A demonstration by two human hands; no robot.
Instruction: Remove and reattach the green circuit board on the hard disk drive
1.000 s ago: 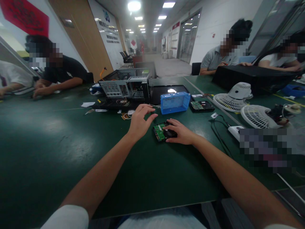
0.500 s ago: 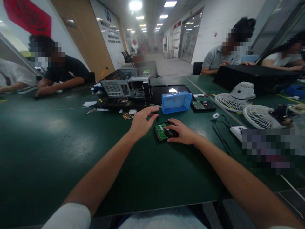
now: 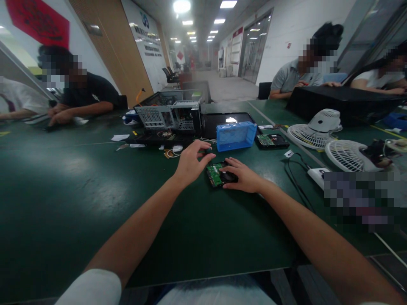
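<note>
A hard drive [image 3: 215, 175] lies on the green table with its green circuit board facing up. My right hand [image 3: 243, 177] grips it from the right, fingers over its far edge and thumb at the near edge, hiding part of it. Just beyond the drive's left corner, my left hand [image 3: 194, 162] is raised above the table. Its thumb and fingers are curled towards each other around a small dark thing [image 3: 208, 150], too small and blurred to name. Close behind both hands stands a blue plastic bin [image 3: 237, 137], tipped on its side.
An opened computer case [image 3: 168, 114] stands behind left, with a black panel [image 3: 227, 120] beside it. Another hard drive [image 3: 272, 141] lies right of the bin. White fan parts [image 3: 345, 154], a power strip [image 3: 318, 176] and cables are at right. Several people sit around the table.
My left hand has shifted slightly right and its fingers have changed their pose around the small dark thing. My right hand stays on the hard drive.
</note>
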